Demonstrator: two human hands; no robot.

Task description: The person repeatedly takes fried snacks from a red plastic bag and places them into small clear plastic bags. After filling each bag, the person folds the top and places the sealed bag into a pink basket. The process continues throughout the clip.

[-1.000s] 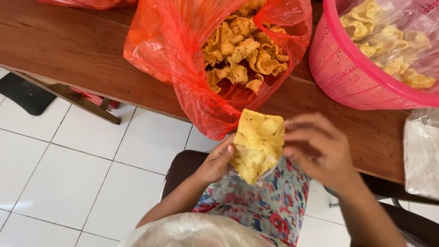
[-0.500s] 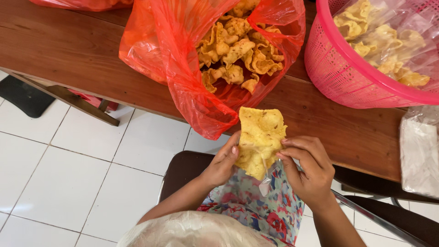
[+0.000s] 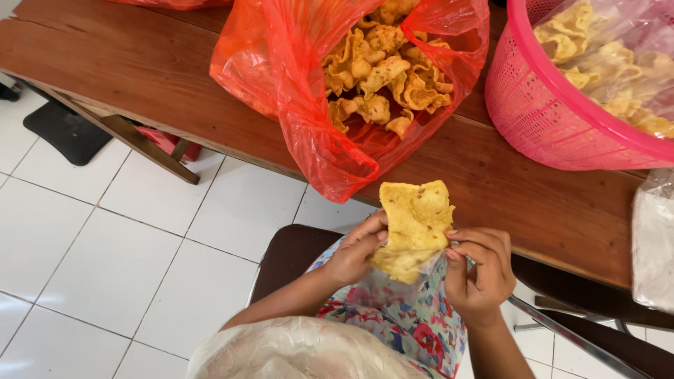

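A stack of flat yellow crackers (image 3: 414,223) stands upright over my lap, its lower end inside a thin clear plastic bag (image 3: 393,284). My left hand (image 3: 356,247) grips the crackers and bag from the left side. My right hand (image 3: 479,270) pinches the bag's edge on the right, fingers curled, thumb against the crackers. Both hands are just below the wooden table's (image 3: 154,77) near edge.
An open red plastic bag (image 3: 295,84) full of curly yellow crackers lies on the table above my hands. A pink mesh basket (image 3: 554,119) lined with plastic holds more crackers at right. A white plastic bag (image 3: 653,238) sits at far right. White tiled floor lies left.
My right hand has dropped from beside the crackers' top to the bag's edge and closed on it. The crackers sit slightly deeper in the clear bag.
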